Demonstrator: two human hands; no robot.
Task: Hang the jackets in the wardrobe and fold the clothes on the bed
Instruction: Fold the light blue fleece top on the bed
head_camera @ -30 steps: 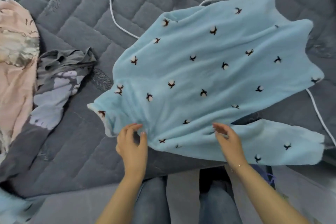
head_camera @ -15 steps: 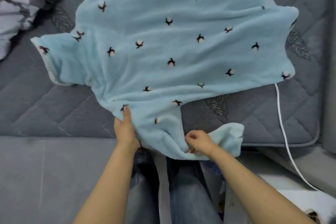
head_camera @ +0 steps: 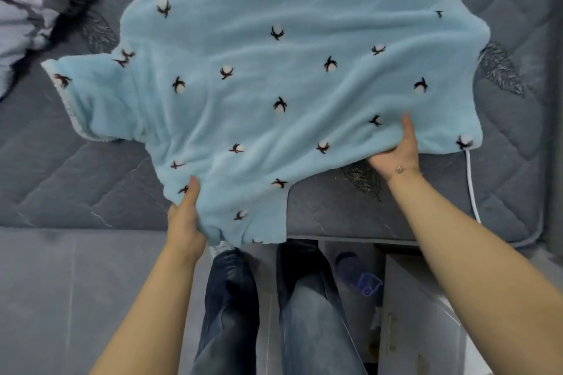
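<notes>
Light blue fleece top [head_camera: 292,76] with small dark-and-white cotton-flower motifs fills the upper centre of the frame; spread on the grey quilted bed [head_camera: 91,179]; near edge overhanging.

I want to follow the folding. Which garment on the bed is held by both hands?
The light blue fleece top with cotton-flower print; left hand and right hand grip its near edge. The grey garment lies untouched.

My bed's grey quilted mattress [head_camera: 426,210] carries the light blue fleece top [head_camera: 289,70], a crumpled grey garment [head_camera: 36,3] at its left, and a white cable [head_camera: 470,186].
</notes>
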